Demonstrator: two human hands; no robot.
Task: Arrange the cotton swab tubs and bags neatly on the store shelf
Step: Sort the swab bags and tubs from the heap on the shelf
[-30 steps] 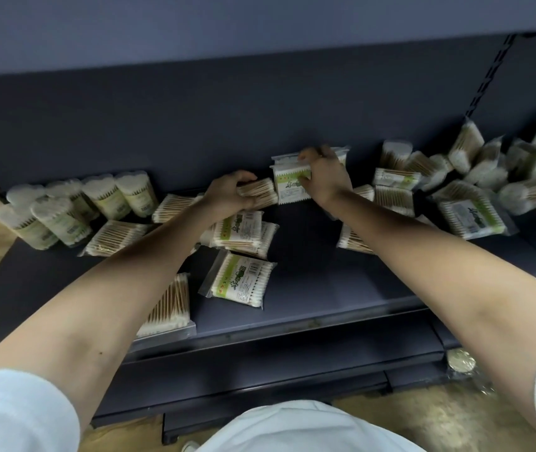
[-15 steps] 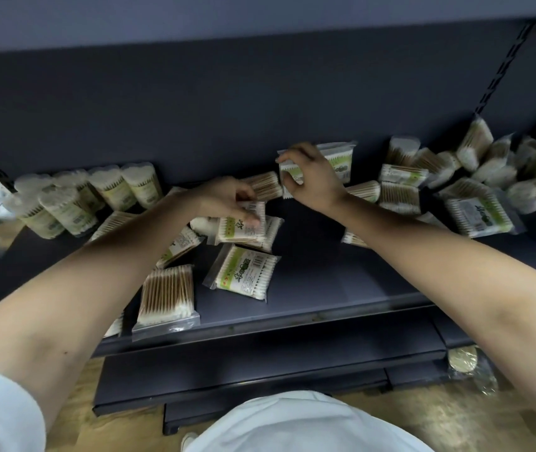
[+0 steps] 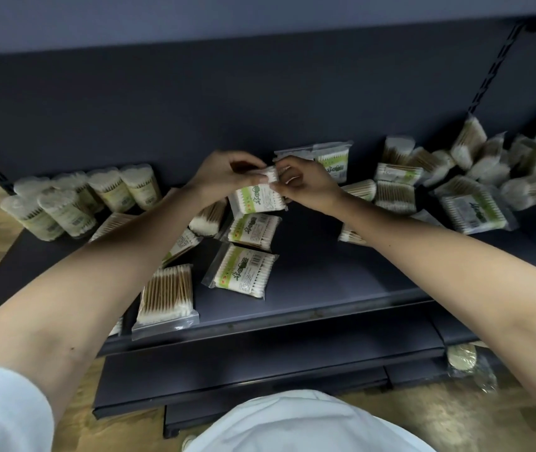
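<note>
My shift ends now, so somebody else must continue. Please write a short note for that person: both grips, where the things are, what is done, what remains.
Left grip and right grip together pinch the top edge of one green-label bag, held over the shelf.
Done: tubs sit grouped at the left end; one upright bag leans on the back panel.
Left: place the held bag, then the loose bags in the middle and the heap at the right.

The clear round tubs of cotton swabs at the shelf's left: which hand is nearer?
Left. The left hand is right of the clear round swab tubs, gripping a green-labelled clear swab bag; the right hand grips that bag's other side, farther right.
</note>
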